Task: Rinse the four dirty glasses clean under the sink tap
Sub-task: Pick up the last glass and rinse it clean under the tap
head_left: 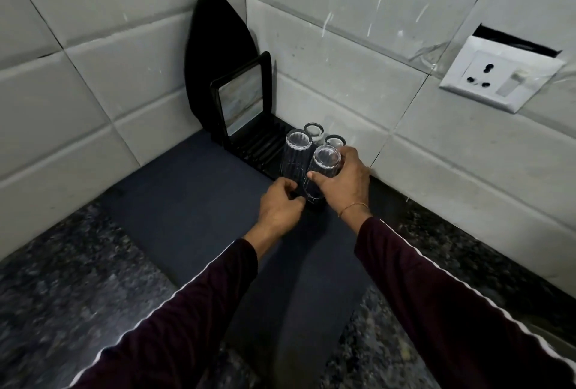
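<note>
1. Head view: I see my right hand (344, 181) with its fingers wrapped around a tilted glass (324, 170).
2. My left hand (279, 204) pinches the base of a second glass (294, 155).
3. Two more glasses (324, 136) stand just behind, on the black rack (255, 148) on the desk (62, 264).

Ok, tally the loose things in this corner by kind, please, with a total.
Clear glasses: 4 (front two, back two)
Dark mat: 1
Black ribbed rack: 1
Black framed board: 1
Black oval board: 1
Total: 8
</note>
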